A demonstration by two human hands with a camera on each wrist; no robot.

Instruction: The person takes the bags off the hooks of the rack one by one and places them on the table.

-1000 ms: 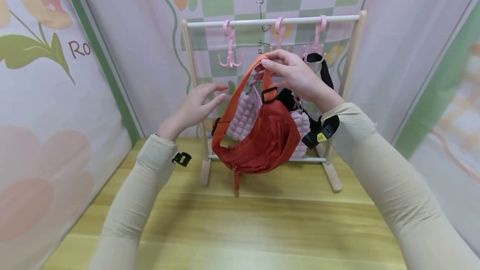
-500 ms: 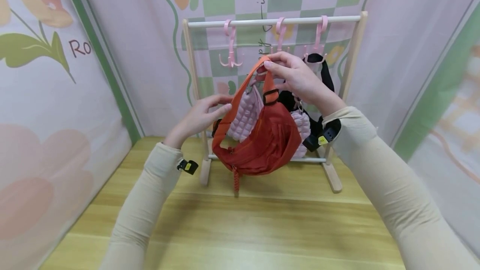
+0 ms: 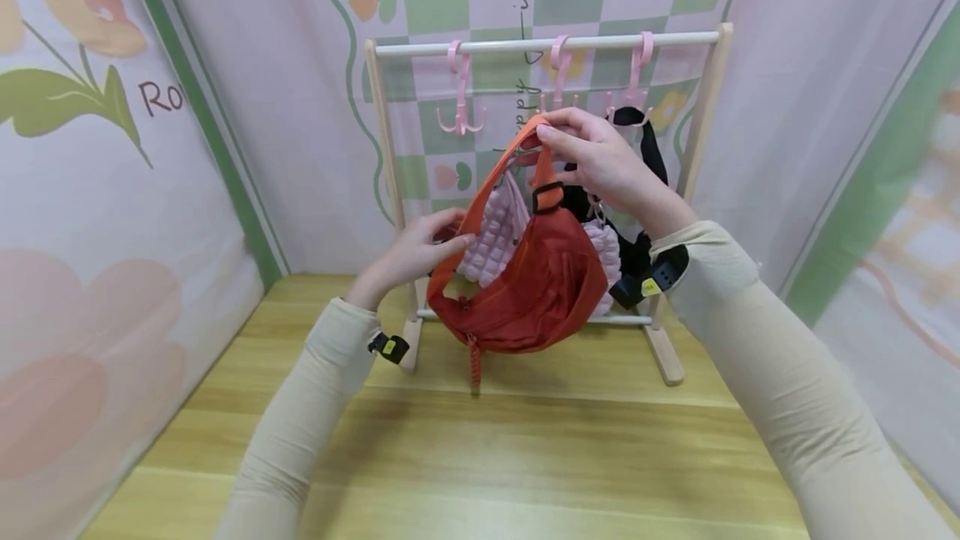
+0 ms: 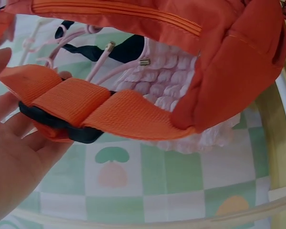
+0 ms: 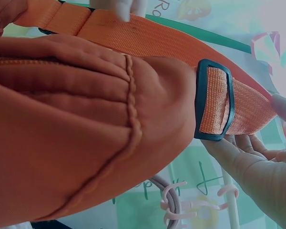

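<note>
Red bag (image 3: 532,298): in front of the rack (image 3: 703,107), below its top rail, held by its orange strap (image 4: 133,112). The shadow on the worktop (image 3: 480,457) suggests it hangs clear; contact cannot be ruled out.

Right grip (image 3: 611,161): you pinch the strap near its peak, thumb on the near side, fingers behind. Likely reason: holding the highest point drops the weight beneath your fingers and keeps the strap standing as a loop. The black buckle (image 5: 201,102) sits just below, so your pinch takes soft webbing.

Left grip (image 3: 416,252): thumb in front of the strap's left run, fingers behind it, a black slider (image 4: 83,134) beside them. You cannot tell from these views whether it squeezes. Judged purpose: a second hold steadies the swing and spreads the loop.

Behind: pink quilted fabric (image 3: 491,232) shows through the loop. A black strap (image 3: 654,152) hangs on the right hook (image 3: 637,73), whose upturned prongs presumably stop it slipping.
</note>
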